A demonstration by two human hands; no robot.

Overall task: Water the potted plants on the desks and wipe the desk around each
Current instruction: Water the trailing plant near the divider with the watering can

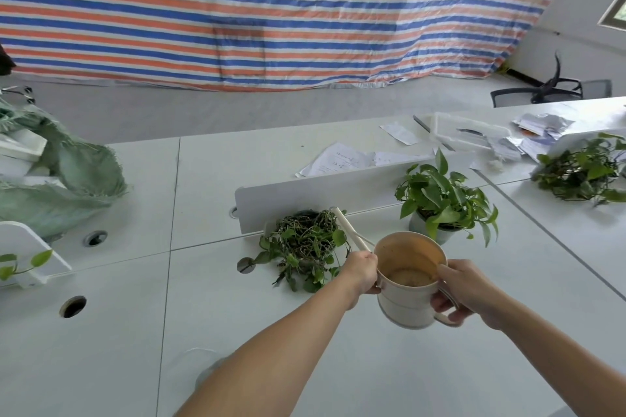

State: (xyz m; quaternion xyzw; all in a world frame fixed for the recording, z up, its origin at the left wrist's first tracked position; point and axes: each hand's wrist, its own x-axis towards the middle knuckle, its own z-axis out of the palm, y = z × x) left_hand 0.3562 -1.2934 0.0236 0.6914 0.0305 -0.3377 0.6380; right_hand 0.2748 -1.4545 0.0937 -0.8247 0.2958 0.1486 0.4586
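Left hand curled at base of spout. Right hand gripping handle. Two hands, one beige watering can, lower centre of frame, tilted left over white desk. Spout tip above wilted plant at centre. Three potted plants in full view: wilted one, leafy one in white pot just right of it, third far right. Few leaves of fourth at left edge. Four round cable holes. One white divider behind plants. Loose papers beyond it.
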